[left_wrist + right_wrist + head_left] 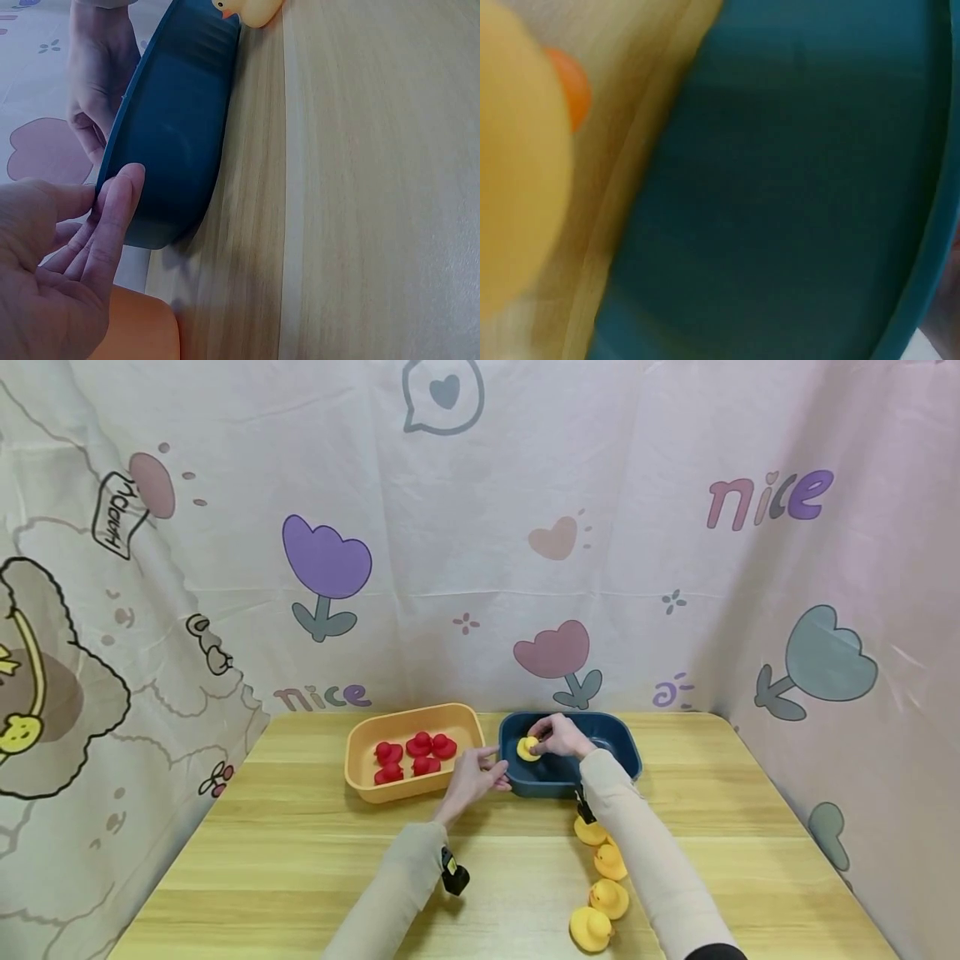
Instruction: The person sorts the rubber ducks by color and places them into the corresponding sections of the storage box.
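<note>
My right hand (561, 737) reaches into the dark blue plastic tray (543, 790) and pinches a small yellow rubber duck (527, 749) near its left end. At the tray's left front corner, my left hand (472, 777) holds the rim. In the left wrist view, that hand's thumb lies at the inner side of the rim and its fingers (112, 232) press the outer wall. The right wrist view shows the tray's outer wall (780, 187) up close; the right hand's fingers are hidden there.
Left of the blue tray stands a yellow-orange tray (412, 791) with several red rubber ducks (426, 765) in it. Several more yellow ducks (609, 899) form a row on the wooden table (300, 860), beside the right forearm. A printed cloth (450, 527) hangs behind the table.
</note>
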Available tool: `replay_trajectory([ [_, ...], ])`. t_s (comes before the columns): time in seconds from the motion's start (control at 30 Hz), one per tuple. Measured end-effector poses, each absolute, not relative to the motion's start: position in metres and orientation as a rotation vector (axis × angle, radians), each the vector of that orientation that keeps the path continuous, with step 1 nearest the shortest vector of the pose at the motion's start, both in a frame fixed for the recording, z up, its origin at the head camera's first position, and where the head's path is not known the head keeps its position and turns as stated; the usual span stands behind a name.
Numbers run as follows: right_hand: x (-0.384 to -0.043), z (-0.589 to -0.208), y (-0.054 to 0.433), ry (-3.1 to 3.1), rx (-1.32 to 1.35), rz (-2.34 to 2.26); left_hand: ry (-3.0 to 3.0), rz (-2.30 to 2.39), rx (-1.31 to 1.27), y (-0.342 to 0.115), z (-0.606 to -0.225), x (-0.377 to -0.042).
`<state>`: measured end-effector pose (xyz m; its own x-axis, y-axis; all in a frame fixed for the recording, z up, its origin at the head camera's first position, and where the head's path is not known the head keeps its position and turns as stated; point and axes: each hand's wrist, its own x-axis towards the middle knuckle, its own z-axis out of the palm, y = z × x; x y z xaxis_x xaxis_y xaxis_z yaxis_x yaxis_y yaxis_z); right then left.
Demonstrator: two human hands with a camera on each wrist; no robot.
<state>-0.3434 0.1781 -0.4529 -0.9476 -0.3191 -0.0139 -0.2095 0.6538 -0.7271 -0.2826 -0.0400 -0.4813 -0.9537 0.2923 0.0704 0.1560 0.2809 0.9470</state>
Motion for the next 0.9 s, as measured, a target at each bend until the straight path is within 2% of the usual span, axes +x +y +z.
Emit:
replay_trajectory([
  [0.9, -0.3470, -0.4592, 0.1732, 2.776, -0.387, -1.076, 2.406, 1.769, 0.426, -0.0402, -0.4807, -0.2825],
])
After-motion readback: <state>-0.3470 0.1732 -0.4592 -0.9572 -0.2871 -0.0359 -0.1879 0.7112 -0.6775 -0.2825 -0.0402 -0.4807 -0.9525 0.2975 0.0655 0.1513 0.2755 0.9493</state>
